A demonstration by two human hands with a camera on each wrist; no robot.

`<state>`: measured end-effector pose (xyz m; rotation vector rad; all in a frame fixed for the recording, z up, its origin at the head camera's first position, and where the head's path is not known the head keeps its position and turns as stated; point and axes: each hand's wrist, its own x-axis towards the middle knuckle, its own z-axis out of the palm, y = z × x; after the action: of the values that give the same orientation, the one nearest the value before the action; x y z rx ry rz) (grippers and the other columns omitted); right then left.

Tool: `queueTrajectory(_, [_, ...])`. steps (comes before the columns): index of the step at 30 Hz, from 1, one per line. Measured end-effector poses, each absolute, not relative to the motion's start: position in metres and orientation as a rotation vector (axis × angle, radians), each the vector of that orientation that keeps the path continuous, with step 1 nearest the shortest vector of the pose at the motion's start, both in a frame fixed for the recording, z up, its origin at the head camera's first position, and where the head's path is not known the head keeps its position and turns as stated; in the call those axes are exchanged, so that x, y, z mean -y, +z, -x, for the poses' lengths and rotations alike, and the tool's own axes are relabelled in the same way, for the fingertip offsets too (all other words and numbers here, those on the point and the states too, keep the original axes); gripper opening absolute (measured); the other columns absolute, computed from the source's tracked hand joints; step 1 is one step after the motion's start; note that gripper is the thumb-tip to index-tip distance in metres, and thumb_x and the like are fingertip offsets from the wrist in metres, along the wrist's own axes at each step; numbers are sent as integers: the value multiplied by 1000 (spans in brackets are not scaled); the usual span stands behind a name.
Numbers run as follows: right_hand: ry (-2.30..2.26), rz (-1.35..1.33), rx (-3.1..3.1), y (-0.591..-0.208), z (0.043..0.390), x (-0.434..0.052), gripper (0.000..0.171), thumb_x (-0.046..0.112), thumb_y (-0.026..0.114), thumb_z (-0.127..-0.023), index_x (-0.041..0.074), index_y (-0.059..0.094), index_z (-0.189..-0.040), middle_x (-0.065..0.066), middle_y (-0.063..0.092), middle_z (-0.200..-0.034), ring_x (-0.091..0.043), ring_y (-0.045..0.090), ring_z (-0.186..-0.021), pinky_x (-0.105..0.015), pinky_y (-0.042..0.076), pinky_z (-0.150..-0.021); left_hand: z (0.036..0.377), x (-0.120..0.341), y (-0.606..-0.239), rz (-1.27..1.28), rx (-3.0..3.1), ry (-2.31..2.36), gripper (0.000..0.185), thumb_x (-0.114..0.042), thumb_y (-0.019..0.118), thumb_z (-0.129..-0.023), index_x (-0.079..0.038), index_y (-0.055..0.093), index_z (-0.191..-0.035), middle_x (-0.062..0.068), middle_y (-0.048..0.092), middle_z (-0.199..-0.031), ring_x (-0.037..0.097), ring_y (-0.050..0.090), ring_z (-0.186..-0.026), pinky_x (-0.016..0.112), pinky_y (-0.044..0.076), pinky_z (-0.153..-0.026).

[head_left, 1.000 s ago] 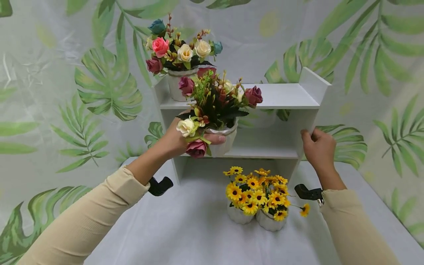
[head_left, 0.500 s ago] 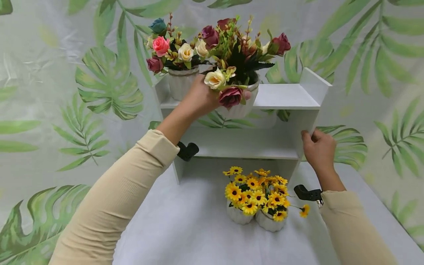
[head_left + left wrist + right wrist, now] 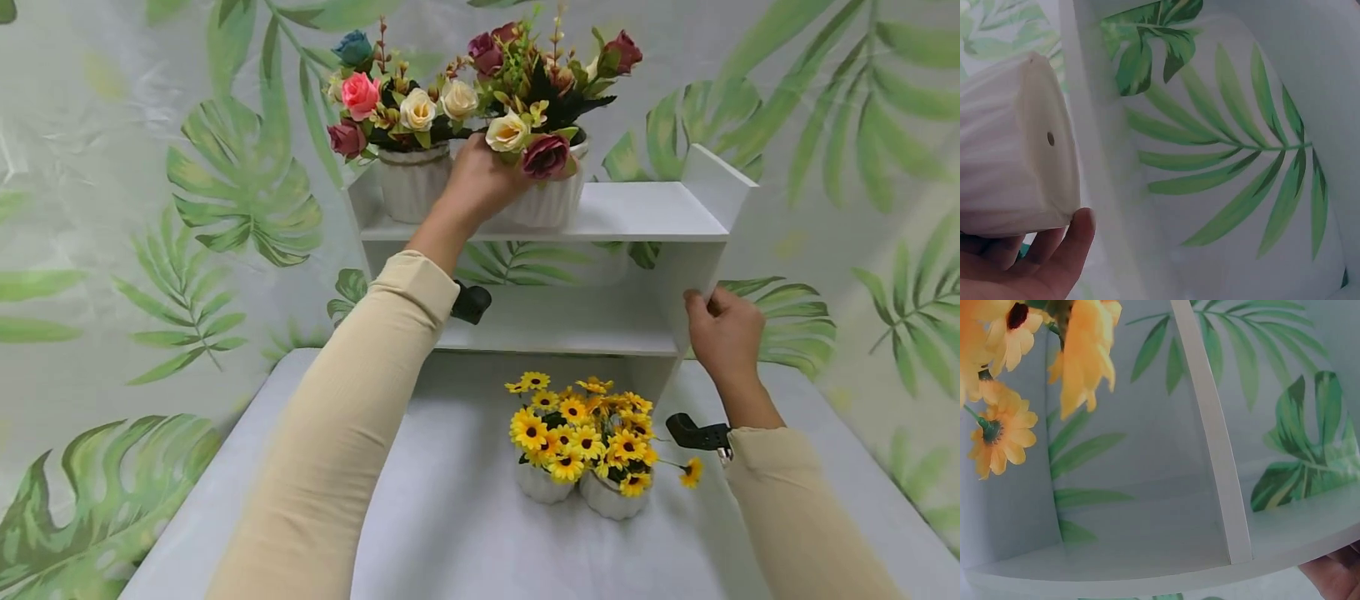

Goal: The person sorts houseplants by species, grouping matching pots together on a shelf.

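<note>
My left hand grips a white ribbed flowerpot of maroon and cream artificial roses, held at the top board of a white shelf unit. In the left wrist view, the pot's underside with its drain hole shows, so it looks tilted or raised off the board; fingers and thumb curl about its side. Right of the shelf, my right hand pinches the front edge of the side panel. The right wrist view catches part of that hand at the panel.
Another flowerpot with pink, cream and teal roses stands on the top board at left, close beside my left hand. Two white pots of yellow daisy-like flowers stand on the white-covered table before the shelf. A leaf-patterned cloth hangs behind.
My left hand has carried the rose pot up from in front of the middle board, then back over the top board beside the other roses. The right hand has kept its place on the panel.
</note>
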<state>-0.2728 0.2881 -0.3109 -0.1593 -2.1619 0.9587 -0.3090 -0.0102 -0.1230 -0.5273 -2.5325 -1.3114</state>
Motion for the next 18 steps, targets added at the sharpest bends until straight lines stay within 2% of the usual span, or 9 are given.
queueTrajectory(6, [953,142,2144,-309,274,-287,38,24,55,-97,-5,66,-75,-27,73,-86,11,41,-60,-12,33,-54,321,6,-131,426,2457,-1519,51,-33,65,-91,-18,57,-139,1,62,-138,10,56,-112,21,45,-95])
queueTrajectory(13, [962,145,2150,-308,274,-287,38,25,54,-97,-4,63,-73,-28,73,-88,14,40,-60,-11,33,-54,337,0,-138,391,2453,-1524,61,-32,66,-90,-17,49,-146,2,54,-147,13,54,-124,23,45,-104])
queueTrajectory(18, [942,150,2159,-309,275,-287,38,24,54,-97,-5,66,-77,-28,73,-89,17,39,-60,-8,33,-54,343,-4,-141,399,2536,-1446,77,-50,70,-87,-25,37,-152,-1,45,-155,14,49,-135,26,40,-113])
